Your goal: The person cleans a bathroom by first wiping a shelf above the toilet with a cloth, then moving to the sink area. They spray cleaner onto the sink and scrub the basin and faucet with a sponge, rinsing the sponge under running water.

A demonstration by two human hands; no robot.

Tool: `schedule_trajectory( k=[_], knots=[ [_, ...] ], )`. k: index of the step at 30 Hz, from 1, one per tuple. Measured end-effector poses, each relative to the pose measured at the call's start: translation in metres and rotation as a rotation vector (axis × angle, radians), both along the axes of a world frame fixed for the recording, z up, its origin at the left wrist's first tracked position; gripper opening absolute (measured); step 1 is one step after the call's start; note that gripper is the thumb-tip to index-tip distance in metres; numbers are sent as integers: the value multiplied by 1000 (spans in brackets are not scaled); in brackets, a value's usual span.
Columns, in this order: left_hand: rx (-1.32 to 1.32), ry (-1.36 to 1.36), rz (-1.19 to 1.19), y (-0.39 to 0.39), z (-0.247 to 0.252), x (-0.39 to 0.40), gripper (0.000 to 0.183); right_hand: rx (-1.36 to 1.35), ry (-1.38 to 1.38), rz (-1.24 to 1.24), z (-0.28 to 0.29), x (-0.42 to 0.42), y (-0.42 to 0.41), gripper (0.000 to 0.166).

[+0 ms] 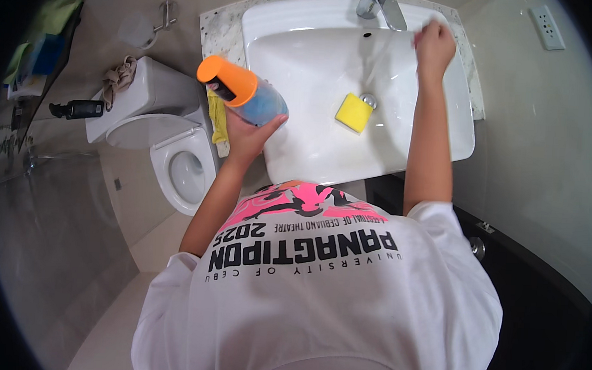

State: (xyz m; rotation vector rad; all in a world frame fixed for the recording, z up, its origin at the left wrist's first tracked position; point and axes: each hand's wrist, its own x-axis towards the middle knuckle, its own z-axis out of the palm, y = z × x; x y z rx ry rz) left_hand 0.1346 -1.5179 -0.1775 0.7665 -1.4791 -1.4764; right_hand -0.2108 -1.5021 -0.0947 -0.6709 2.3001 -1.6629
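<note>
My left hand [248, 135] grips a tilted container with a clear blue body [267, 103] and a tapered orange top [233, 81], over the left side of the white washbasin [303, 150]. My right hand [436, 46] is blurred and curled, above the basin's right side near the faucet. Something pinkish-red shows at its inner edge; whether it is held is unclear. A yellow sponge [354, 112] lies in the basin, touching or close beside the metal drain [368, 101]. Below the chrome faucet [385, 11] runs a faint streak, perhaps water.
Left of the basin, a yellow cloth [218, 118] lies on the speckled counter [223, 30]. Beyond it stands a toilet [186, 176] with its lid up. The tank carries a brown cloth [118, 81] and a black pump bottle [81, 109]. A power outlet [547, 28] is on the right wall.
</note>
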Motion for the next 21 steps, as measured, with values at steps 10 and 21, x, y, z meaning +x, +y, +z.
schedule_trajectory(
  k=[10,21],
  knots=[
    [37,39,-8,-2,24,2,69,-489,-1474,-71,-220,-42,-9,18],
    [17,-3,38,5,32,26,71,-43,-1281,492,-141,13,-14,30]
  ],
)
